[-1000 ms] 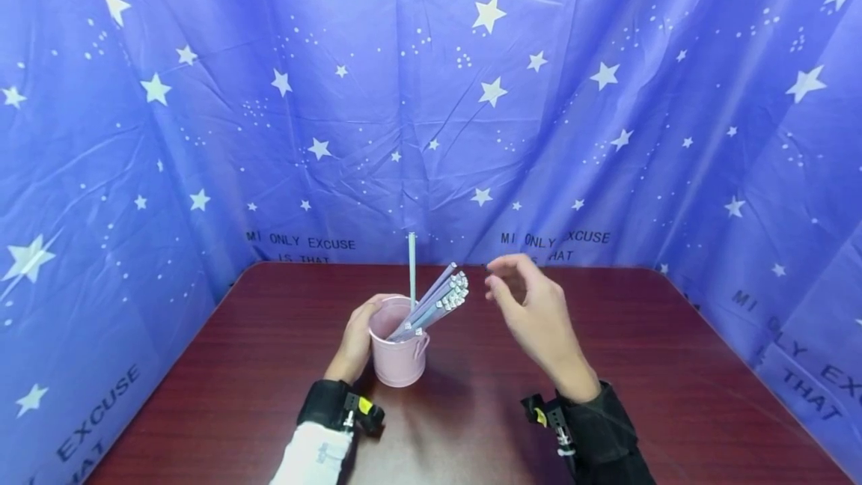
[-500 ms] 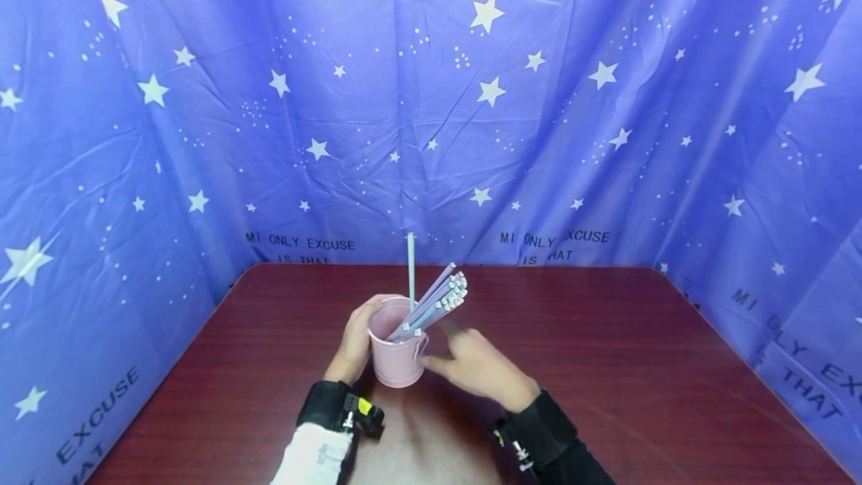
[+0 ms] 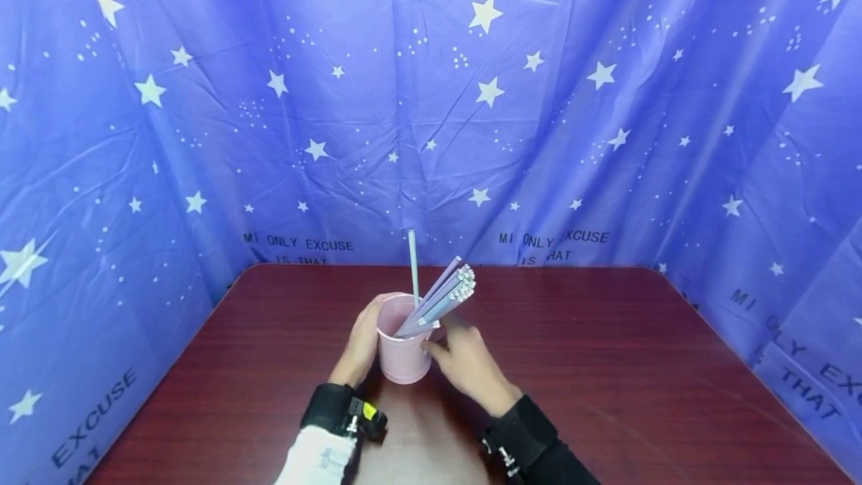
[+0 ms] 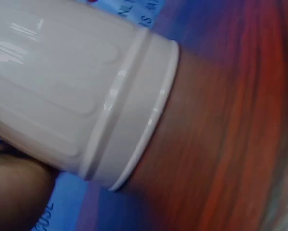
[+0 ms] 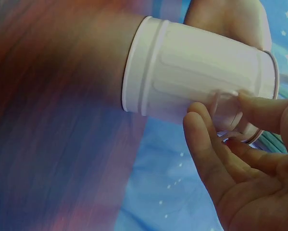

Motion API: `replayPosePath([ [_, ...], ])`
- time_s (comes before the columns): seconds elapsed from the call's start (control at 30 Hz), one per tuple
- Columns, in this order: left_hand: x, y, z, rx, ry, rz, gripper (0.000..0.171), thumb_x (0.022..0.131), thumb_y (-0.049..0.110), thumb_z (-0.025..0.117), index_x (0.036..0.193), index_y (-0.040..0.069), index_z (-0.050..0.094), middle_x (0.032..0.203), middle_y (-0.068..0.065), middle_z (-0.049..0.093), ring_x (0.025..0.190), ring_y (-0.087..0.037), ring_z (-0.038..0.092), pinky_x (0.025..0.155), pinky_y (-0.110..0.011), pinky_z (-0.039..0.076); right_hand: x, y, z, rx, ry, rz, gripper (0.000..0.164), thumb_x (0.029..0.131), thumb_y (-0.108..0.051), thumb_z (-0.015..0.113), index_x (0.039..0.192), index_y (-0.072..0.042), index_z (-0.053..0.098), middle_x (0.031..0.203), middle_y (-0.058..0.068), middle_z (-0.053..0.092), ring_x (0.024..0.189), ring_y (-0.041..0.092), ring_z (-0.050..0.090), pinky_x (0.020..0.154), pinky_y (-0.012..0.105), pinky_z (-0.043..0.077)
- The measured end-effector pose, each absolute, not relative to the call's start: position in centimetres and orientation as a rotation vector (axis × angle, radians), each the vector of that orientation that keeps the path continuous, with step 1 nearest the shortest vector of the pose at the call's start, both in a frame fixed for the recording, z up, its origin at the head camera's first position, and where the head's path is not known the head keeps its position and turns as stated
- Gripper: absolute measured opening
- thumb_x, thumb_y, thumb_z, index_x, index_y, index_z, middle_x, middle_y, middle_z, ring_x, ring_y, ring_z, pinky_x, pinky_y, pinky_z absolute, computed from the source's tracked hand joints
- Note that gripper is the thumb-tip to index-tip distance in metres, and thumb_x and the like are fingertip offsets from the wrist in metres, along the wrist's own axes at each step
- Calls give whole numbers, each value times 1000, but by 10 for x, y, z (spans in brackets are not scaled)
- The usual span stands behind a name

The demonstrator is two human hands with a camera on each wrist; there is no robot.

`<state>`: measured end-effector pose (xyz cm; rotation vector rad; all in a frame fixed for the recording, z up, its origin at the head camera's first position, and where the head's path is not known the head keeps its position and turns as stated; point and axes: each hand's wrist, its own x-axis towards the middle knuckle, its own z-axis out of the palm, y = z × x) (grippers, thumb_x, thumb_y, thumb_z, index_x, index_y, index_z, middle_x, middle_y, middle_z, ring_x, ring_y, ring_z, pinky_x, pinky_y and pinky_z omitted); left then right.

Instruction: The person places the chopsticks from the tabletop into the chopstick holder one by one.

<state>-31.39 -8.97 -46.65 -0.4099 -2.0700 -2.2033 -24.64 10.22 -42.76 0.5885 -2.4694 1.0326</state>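
A pink bucket (image 3: 404,360) stands upright in front of me. My left hand (image 3: 359,341) grips its left side. At the opposite side my right hand (image 3: 477,371) holds the bucket by its small side handle (image 5: 219,102); the right wrist view has the thumb (image 5: 264,111) on it and the fingers on its other side. Slim purple and pale blue sticks (image 3: 441,298), resembling straws, lean right out of the bucket in a bundle with whitish ends. One pale green stick (image 3: 414,264) rises nearly upright behind them. Whether the bucket's base touches the table cannot be told.
The dark red wood-grain table (image 3: 592,350) spreads around the bucket. A blue curtain (image 3: 431,96) with white stars hangs behind and along both sides. Wrist cameras are strapped on both arms.
My right hand has come from the right, beside the sticks, down to the bucket's side handle. The bucket, with its sticks and my left hand, has shifted slightly right.
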Motion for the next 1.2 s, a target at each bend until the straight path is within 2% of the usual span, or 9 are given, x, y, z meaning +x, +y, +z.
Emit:
replayPosePath([
  [0.13, -311, -76, -463, -284, -2257, -1990, 64, 119, 44, 20, 153, 2, 55, 157, -25, 51, 150, -40, 43, 128, -60, 30, -252, 116, -425, 472, -2525, 1004, 27, 91, -5, 80, 117, 0, 72, 94, 12, 79, 86, 27, 77, 72, 34, 62],
  [0.23, -308, -68, -460, -239, -2321, -1883, 63, 119, 45, 21, 154, 4, 53, 159, -25, 46, 152, -42, 38, 128, -63, 28, -257, 127, -424, 392, -2556, 966, 16, 92, -8, 81, 106, -4, 77, 92, 9, 80, 85, 24, 75, 75, 35, 62],
  [0.33, -306, -63, -458, -236, -2334, -1866, 60, 119, 41, 24, 153, 1, 52, 151, -25, 52, 145, -40, 45, 124, -59, 36, -261, 136, -423, 339, -2569, 957, 13, 92, -9, 81, 105, -5, 79, 91, 7, 79, 85, 23, 74, 76, 37, 62],
  [0.5, -305, -61, -457, -185, -2332, -1918, 46, 117, 32, 40, 144, 1, 60, 122, -18, 64, 111, -27, 62, 98, -44, 55, -266, 151, -422, 307, -2548, 934, 21, 92, -9, 81, 113, -4, 78, 101, 13, 78, 97, 31, 72, 85, 45, 60],
  [0.67, -300, -60, -449, -142, -2332, -1965, 38, 112, 21, 50, 138, -2, 65, 124, -23, 73, 101, -25, 74, 88, -47, 66, -265, 160, -420, 234, -2523, 898, 27, 90, -7, 82, 116, 1, 76, 113, 20, 76, 112, 42, 70, 97, 56, 57],
  [0.8, -294, -58, -438, -113, -2365, -1957, 34, 108, 15, 53, 132, -5, 68, 116, -24, 75, 92, -26, 78, 80, -46, 68, -261, 161, -413, 129, -2567, 962, 22, 90, -10, 80, 110, -1, 77, 103, 14, 78, 98, 34, 75, 89, 51, 61],
  [0.93, -288, -57, -426, -134, -2442, -1922, 36, 107, 15, 53, 130, -7, 69, 112, -23, 77, 93, -26, 79, 85, -45, 67, -258, 159, -406, 107, -2660, 1028, 15, 92, -15, 74, 102, -6, 81, 85, 4, 81, 80, 20, 74, 78, 42, 61],
  [1.07, -287, -56, -424, -213, -2480, -1914, 42, 107, 14, 53, 140, -8, 65, 130, -28, 73, 109, -34, 78, 97, -45, 64, -259, 160, -405, 147, -2695, 1077, 26, 92, -13, 70, 113, -4, 81, 103, 9, 83, 99, 29, 78, 92, 47, 62],
  [1.2, -290, -50, -433, -331, -2475, -1983, 51, 107, 12, 52, 155, -5, 53, 153, -28, 59, 131, -39, 68, 110, -49, 57, -262, 163, -409, 139, -2692, 1216, 39, 96, -7, 67, 134, 2, 72, 123, 17, 79, 121, 36, 74, 106, 52, 58],
])
